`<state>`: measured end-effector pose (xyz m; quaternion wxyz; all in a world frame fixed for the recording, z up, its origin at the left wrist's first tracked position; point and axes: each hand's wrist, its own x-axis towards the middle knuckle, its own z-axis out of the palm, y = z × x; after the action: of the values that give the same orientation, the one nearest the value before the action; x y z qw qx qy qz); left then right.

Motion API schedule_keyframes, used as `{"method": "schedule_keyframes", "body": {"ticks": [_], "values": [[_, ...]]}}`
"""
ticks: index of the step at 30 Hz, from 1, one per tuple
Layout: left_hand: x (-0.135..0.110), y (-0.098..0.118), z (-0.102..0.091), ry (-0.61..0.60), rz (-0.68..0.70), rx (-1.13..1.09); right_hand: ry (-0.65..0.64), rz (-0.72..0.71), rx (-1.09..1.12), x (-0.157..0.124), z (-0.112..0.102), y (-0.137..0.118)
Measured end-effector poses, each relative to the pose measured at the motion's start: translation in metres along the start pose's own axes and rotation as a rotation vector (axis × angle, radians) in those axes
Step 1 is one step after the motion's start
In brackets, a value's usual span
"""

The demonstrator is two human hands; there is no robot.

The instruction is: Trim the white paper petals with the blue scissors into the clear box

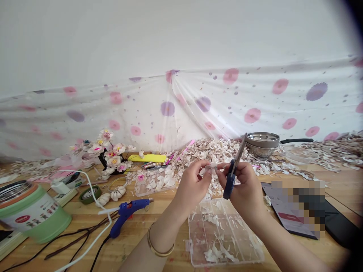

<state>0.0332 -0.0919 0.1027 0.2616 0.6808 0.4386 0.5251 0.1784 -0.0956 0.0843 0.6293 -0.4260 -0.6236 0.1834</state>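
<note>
My left hand (195, 181) is closed, its fingertips pinching a small whitish petal-like piece (212, 166). Blue-handled scissors (233, 175) sit in my right hand (244, 185), blades pointing up and away from the piece. The right fingertips also reach the piece, so both hands meet at it. Below them lies a clear compartment box (224, 241) with thin white flakes in it. Behind the hands spreads a large heap of dry whitish flakes (204, 149). A smaller clear tray (155, 183) of white petals and a pink flower stands to the left.
Left are a blue glue gun (126, 215), garlic bulbs (118, 193), green tape (90, 194), a green container (36, 215), cords and a flower arrangement (113, 155). Right are metal bowls (262, 143), a tablet-like screen (286, 211) and a dark phone-like slab (342, 223).
</note>
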Motion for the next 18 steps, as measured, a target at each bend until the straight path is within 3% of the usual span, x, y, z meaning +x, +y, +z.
{"method": "schedule_keyframes", "body": {"ticks": [10,18], "values": [[0.002,0.007,-0.014,-0.063,-0.099,0.021,0.001,0.148,0.225,0.012,-0.004,-0.011],[0.0,0.011,-0.016,-0.063,-0.104,-0.076,-0.039,0.145,0.305,0.008,-0.004,-0.015]]}}
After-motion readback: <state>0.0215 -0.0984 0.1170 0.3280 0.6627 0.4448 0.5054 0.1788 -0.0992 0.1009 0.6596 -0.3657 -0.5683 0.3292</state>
